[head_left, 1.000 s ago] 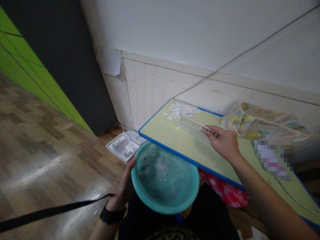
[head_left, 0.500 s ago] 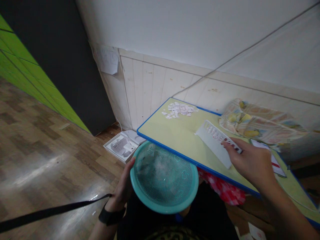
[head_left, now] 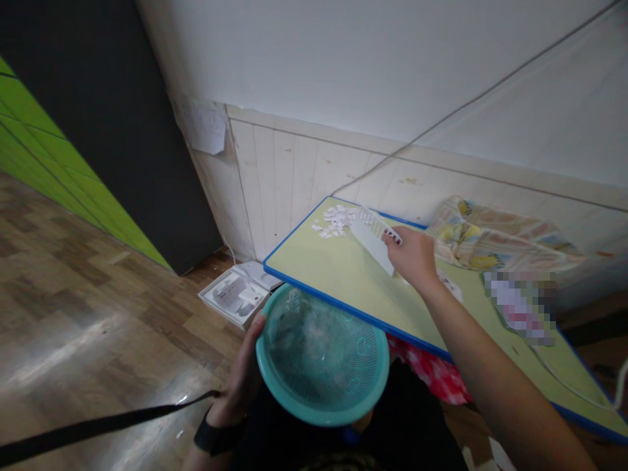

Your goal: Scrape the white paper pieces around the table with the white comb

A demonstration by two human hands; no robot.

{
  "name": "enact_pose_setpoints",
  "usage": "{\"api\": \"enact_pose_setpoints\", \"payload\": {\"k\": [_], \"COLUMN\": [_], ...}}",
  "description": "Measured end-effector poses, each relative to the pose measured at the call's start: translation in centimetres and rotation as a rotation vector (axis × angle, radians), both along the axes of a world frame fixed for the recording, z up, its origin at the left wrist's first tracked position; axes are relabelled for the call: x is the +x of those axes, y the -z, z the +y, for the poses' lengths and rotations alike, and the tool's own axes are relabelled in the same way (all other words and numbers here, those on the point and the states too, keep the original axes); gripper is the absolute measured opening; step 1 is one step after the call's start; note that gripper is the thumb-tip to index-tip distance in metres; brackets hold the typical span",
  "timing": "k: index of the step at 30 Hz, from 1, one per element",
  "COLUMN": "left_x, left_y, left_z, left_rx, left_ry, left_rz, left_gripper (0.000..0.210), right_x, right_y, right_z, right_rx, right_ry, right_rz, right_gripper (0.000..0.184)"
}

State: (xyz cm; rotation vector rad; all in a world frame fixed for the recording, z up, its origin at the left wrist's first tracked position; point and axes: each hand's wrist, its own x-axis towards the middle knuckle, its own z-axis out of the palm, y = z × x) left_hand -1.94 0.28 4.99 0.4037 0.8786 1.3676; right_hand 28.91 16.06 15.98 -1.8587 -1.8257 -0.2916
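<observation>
My left hand grips the left rim of a turquoise plastic colander, which sits over my lap below the table's near edge. Fine white bits show in its bottom. My right hand is closed on a white plastic piece with a row of slots along its upper side. It is tilted over the yellow table, its far end against or just over a heap of torn white paper scraps. A few more scraps lie to the right of my right wrist.
A patterned cloth lies along the table's back edge by the wall. A white cable runs over the right end. Red checked fabric hangs under the table. On the floor at left stands an open white box.
My right hand has moved left and away from me with the white slotted piece, bringing it to the paper heap. My left hand still holds the colander in place.
</observation>
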Motion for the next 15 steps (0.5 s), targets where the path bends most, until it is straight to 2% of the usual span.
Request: {"api": "enact_pose_setpoints", "payload": {"k": [4, 10, 15], "left_x": [-0.2, -0.5, -0.3], "left_y": [0.5, 1.1, 0.7], "left_z": [-0.1, 0.0, -0.1], "left_rx": [-0.025, -0.04, -0.014], "left_ry": [0.003, -0.008, -0.012], "left_rz": [0.0, -0.015, -0.023], "left_gripper": [0.073, 0.064, 0.073], "right_x": [0.0, 0.9, 0.5], "right_y": [0.3, 0.3, 0.5], "right_z": [0.1, -1.4, -1.6], "right_rx": [-0.017, 0.082, 0.035], "right_ry": [-0.049, -0.129, -0.168], "right_rz": [-0.047, 0.057, 0.092], "right_gripper": [0.036, 0.031, 0.033]}}
